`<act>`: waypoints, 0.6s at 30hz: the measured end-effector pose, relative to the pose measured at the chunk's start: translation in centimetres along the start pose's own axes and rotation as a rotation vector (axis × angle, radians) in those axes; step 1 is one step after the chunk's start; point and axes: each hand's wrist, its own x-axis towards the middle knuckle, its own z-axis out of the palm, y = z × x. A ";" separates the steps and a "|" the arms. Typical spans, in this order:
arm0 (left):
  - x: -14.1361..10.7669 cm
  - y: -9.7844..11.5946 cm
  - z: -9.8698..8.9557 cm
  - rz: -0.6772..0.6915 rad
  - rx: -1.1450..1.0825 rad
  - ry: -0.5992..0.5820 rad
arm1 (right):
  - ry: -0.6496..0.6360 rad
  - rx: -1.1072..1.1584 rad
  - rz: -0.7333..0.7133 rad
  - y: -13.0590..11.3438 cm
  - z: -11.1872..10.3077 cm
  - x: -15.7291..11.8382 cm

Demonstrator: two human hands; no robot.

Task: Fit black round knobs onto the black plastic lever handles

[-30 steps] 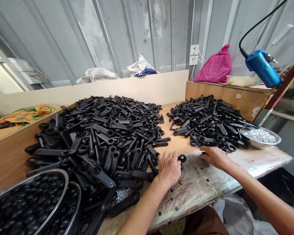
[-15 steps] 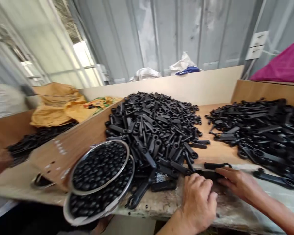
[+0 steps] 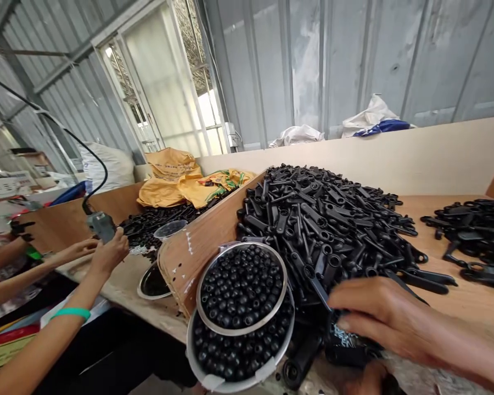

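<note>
The right hand (image 3: 385, 310), fingers bent, reaches over screws (image 3: 342, 337); left hand (image 3: 369, 381) blurred, both grips unclear. Black levers (image 3: 333, 214) lie heaped, finished share uncertain.

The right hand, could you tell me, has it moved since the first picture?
Yes: the right hand has moved left, from beside the smaller black pile to the front of the larger black pile.

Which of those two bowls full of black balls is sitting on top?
The rear bowl: its shiny rim overlaps the front bowl, whose own rim shows pale patches.
</note>
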 end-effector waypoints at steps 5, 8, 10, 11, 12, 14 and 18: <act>-0.1 -14.1 -9.3 -0.124 0.101 0.304 | -0.221 -0.154 -0.096 -2.3 1.2 9.7; -0.7 -19.7 -10.4 -0.147 0.148 0.455 | -0.322 -0.345 -0.031 -2.8 2.2 12.6; -0.8 -22.0 -10.1 -0.147 0.163 0.494 | -0.381 -0.395 -0.007 -2.7 2.5 13.7; -0.8 -22.7 -10.0 -0.147 0.165 0.488 | -0.402 -0.400 -0.003 -2.6 2.5 14.0; -0.7 -23.1 -10.0 -0.148 0.163 0.463 | -0.413 -0.399 -0.002 -2.5 2.4 14.2; -0.3 -23.1 -10.4 -0.150 0.149 0.372 | -0.418 -0.388 -0.011 -2.3 2.3 14.4; 0.4 -19.8 -11.3 -0.113 0.090 0.067 | -0.434 -0.348 -0.036 -2.1 2.3 14.5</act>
